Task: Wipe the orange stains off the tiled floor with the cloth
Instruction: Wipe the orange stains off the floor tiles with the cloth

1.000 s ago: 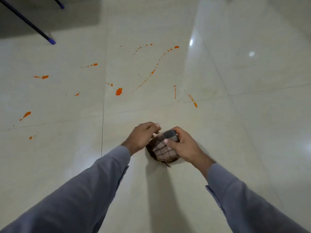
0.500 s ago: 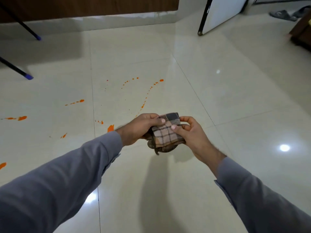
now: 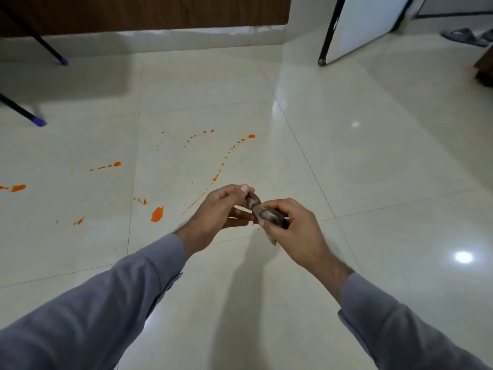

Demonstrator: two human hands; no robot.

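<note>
A person in grey sleeves holds a small bunched cloth in the air above a glossy tiled floor, both hands meeting at mid-frame. The left hand pinches the cloth's upper end between thumb and fingers; the right hand is closed around its lower part. Orange stains dot and streak the tiles ahead and to the left. A white door stands open at the far right.
</note>
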